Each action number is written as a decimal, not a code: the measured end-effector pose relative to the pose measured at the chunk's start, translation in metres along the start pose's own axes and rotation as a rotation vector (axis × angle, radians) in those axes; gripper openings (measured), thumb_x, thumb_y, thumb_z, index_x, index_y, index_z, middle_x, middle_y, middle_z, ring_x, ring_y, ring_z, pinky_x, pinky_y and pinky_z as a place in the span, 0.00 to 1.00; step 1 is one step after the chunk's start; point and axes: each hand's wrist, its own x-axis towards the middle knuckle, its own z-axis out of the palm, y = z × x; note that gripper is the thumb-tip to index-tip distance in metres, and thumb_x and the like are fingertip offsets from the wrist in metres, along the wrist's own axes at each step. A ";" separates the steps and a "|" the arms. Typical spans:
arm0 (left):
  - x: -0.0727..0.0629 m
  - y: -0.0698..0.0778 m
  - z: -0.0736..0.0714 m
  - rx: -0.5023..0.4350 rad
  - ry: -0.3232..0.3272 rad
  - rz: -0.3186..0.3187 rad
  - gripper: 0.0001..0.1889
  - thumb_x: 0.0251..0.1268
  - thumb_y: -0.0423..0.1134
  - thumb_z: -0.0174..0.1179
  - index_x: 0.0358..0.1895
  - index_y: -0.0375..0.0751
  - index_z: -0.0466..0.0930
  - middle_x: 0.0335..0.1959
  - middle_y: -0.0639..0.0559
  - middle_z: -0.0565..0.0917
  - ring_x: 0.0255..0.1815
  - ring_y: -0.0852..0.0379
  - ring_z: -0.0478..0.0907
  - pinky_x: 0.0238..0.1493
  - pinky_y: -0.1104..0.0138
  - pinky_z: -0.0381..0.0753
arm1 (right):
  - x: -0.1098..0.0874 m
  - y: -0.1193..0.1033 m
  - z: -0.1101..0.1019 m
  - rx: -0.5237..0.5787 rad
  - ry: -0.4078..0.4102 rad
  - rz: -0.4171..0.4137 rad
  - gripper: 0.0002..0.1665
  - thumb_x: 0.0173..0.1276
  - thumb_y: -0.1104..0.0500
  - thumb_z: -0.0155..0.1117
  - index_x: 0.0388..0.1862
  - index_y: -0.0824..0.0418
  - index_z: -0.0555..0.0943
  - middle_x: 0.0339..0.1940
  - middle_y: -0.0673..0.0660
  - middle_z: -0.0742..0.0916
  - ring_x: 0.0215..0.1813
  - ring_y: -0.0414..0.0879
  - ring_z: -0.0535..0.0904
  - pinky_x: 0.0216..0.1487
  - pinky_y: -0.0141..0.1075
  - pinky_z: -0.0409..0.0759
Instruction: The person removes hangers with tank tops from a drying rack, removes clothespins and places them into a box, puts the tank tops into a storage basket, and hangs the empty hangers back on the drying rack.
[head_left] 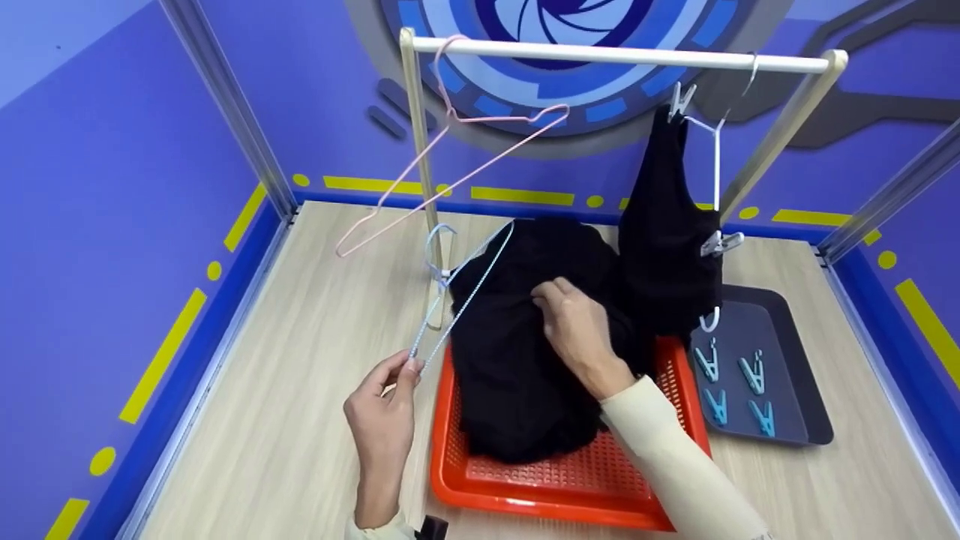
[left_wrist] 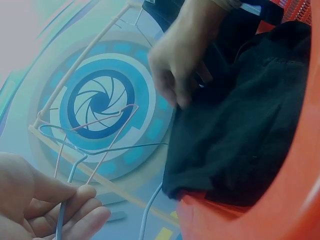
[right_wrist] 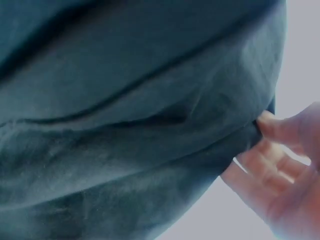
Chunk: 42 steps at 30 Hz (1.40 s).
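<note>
My left hand (head_left: 386, 412) pinches one end of a light blue hanger (head_left: 469, 300), whose far end reaches over the black garment. In the left wrist view the hanger's wire runs between thumb and fingers. My right hand (head_left: 576, 326) pinches a fold of the black garment (head_left: 517, 375), which lies heaped over a red basket (head_left: 570, 514). The right wrist view shows thumb and fingers at the edge of the cloth (right_wrist: 150, 135). Where the hanger's far end meets the cloth, I cannot tell whether it is inside or on top.
A rack with a white bar (head_left: 615, 52) stands behind. From it hang a pink hanger (head_left: 457, 180) and a black top (head_left: 660, 247) clipped to a white hanger (head_left: 717, 165). At right, a dark grey tray (head_left: 810, 405) holds several teal clothespins (head_left: 754, 373).
</note>
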 end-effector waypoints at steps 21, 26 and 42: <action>-0.007 -0.001 0.012 -0.066 -0.029 -0.023 0.08 0.70 0.21 0.66 0.49 0.25 0.89 0.37 0.40 0.91 0.38 0.43 0.89 0.41 0.63 0.89 | -0.038 -0.021 -0.043 -0.054 -0.291 -0.091 0.13 0.61 0.70 0.78 0.28 0.59 0.81 0.27 0.53 0.81 0.29 0.54 0.85 0.27 0.50 0.84; -0.009 -0.003 0.015 -0.065 -0.059 -0.049 0.09 0.71 0.21 0.65 0.50 0.24 0.88 0.38 0.39 0.91 0.38 0.37 0.89 0.42 0.58 0.90 | -0.040 -0.022 -0.035 -0.053 -0.431 -0.083 0.16 0.69 0.63 0.76 0.25 0.59 0.77 0.24 0.56 0.80 0.27 0.59 0.84 0.27 0.54 0.83; -0.014 -0.006 0.018 -0.048 -0.086 -0.076 0.08 0.73 0.25 0.67 0.51 0.29 0.89 0.38 0.43 0.92 0.38 0.44 0.88 0.41 0.66 0.89 | 0.022 0.014 0.011 -0.040 -0.461 0.373 0.44 0.72 0.39 0.73 0.69 0.72 0.76 0.64 0.73 0.80 0.62 0.71 0.77 0.57 0.63 0.80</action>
